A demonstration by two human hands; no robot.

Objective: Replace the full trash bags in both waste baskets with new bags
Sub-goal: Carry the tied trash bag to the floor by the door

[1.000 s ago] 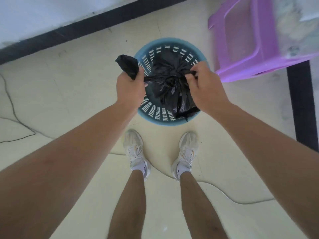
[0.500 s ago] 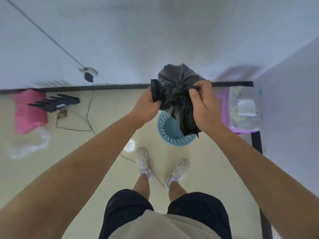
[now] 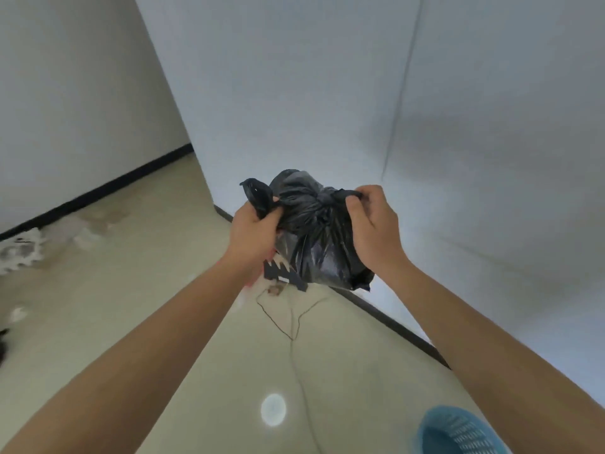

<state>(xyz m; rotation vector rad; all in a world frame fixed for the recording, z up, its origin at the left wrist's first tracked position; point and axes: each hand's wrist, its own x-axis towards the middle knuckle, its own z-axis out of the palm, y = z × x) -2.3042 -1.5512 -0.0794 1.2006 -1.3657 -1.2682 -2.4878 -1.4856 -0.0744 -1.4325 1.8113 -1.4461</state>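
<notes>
Grip: both hands are clamped on the tied black trash bag (image 3: 314,237). The left hand (image 3: 253,231) is fisted round one loose tail of plastic (image 3: 258,194), and the right hand (image 3: 373,224) curls its fingers over the other tail, just beside the knot (image 3: 322,199).
Bag: full and bulging, knotted at the top, held in the air between the two outstretched forearms with its bottom hanging free above the floor.
Basket: a blue slotted waste basket (image 3: 458,430) stands at the lower right edge, partly cut off by the right forearm and well apart from the bag.
Floor: pale tiles (image 3: 163,322) carry a round bright reflection (image 3: 273,409) near the basket, and a thin cable (image 3: 294,326) runs away toward the wall.
Below the bag: a black toothed object (image 3: 281,276) lies by the cable's far end, partly hidden by the bag and the left wrist.
Left edge: white crumpled material (image 3: 19,250), too blurred to identify, lies against the skirting.
Background: black skirting (image 3: 393,322) runs under plain white walls (image 3: 327,93) that meet at a corner.
</notes>
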